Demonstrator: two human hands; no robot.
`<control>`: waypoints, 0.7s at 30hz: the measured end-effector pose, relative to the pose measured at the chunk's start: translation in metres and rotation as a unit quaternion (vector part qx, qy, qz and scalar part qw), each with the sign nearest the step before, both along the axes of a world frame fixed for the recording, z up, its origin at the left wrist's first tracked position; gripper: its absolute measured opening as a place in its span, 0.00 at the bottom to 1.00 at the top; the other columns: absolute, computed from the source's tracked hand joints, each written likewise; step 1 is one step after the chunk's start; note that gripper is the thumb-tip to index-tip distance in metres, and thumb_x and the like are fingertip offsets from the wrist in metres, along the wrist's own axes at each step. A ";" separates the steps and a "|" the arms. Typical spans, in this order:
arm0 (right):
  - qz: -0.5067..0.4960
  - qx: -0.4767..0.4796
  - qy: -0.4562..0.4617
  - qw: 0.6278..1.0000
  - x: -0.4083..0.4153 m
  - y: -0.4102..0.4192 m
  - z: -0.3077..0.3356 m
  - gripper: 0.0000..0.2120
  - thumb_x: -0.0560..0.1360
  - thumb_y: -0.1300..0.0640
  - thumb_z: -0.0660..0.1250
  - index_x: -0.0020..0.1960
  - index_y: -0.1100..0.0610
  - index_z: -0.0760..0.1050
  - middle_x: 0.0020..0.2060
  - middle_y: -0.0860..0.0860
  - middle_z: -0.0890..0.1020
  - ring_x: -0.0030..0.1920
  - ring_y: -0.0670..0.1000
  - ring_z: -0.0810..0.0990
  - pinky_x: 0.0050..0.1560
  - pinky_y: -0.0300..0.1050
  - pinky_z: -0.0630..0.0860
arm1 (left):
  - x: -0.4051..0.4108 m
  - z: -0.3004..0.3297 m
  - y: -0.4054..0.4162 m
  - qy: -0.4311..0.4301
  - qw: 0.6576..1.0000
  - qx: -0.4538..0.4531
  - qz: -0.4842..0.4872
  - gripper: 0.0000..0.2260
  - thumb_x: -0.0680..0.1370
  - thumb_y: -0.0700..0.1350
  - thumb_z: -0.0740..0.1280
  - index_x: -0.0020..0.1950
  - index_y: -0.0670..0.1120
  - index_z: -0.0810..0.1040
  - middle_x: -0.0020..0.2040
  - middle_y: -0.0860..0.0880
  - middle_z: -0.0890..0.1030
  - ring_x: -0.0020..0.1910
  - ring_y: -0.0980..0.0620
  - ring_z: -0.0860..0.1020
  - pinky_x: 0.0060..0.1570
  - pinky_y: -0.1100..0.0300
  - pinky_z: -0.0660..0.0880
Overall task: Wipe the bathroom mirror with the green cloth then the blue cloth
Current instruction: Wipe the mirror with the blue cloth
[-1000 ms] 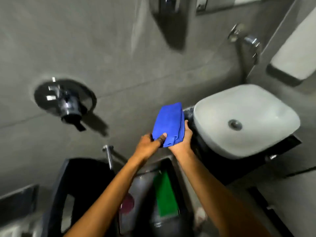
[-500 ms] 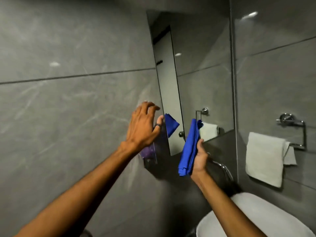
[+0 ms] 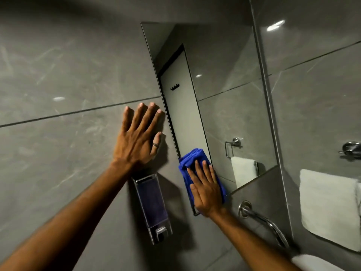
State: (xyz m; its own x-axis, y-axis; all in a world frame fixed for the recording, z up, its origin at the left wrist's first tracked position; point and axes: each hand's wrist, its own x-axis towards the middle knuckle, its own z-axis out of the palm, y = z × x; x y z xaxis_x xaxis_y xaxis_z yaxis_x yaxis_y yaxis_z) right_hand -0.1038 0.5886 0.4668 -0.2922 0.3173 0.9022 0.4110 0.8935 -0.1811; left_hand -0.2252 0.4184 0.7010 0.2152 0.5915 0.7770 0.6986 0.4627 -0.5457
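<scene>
One blue cloth (image 3: 192, 159), folded into a thick pad, lies pressed flat against the lower left corner of the bathroom mirror (image 3: 224, 94), its top edge showing above the fingertips and its right edge running down toward the mirror's bottom rim. Over it the right hand (image 3: 205, 187) is spread, palm down and fingers straight and close together; it pins the cloth to the glass by pressure and does not curl around it. To the left of the mirror's edge, the left hand (image 3: 139, 136) rests flat on the grey tiled wall (image 3: 58, 75), fingers fanned wide, holding nothing, a ring on the thumb. Below that hand a clear soap dispenser (image 3: 153, 208) is fixed to the wall. Right of the mirror's lower corner a chrome spout (image 3: 261, 220) juts from the wall, and farther right a white towel (image 3: 330, 208) hangs from a metal holder (image 3: 351, 148).
</scene>
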 end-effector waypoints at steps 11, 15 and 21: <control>-0.021 -0.217 0.244 0.945 0.103 0.167 0.026 0.29 0.81 0.48 0.45 0.80 0.54 0.52 0.81 0.53 0.52 0.82 0.55 0.47 0.81 0.51 0.43 | -0.001 -0.006 0.010 0.015 0.999 0.031 0.016 0.32 0.83 0.60 0.47 0.85 0.49 0.49 0.86 0.45 0.47 0.85 0.42 0.44 0.81 0.36 0.44; -0.047 -0.289 0.322 0.900 0.129 0.215 0.034 0.28 0.82 0.51 0.47 0.81 0.55 0.50 0.81 0.54 0.52 0.82 0.57 0.49 0.81 0.53 0.43 | -0.003 -0.005 0.014 0.017 0.999 0.037 0.013 0.32 0.82 0.60 0.48 0.85 0.49 0.50 0.86 0.45 0.49 0.85 0.41 0.45 0.81 0.35 0.44; -0.027 -0.266 0.320 0.909 0.105 0.192 0.043 0.29 0.81 0.48 0.46 0.81 0.53 0.50 0.82 0.51 0.51 0.82 0.54 0.46 0.81 0.56 0.45 | -0.003 -0.004 0.016 0.021 0.999 0.038 0.008 0.32 0.82 0.60 0.47 0.85 0.50 0.48 0.86 0.45 0.48 0.85 0.41 0.44 0.81 0.35 0.44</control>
State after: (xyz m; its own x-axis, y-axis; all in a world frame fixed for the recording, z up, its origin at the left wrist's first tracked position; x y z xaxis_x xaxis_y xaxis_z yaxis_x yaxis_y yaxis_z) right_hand 0.0010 0.7802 0.5095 0.2677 0.7565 0.5967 0.1093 0.5914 -0.7989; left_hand -0.2279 0.4346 0.6968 0.2389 0.5354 0.8101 0.6682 0.5147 -0.5372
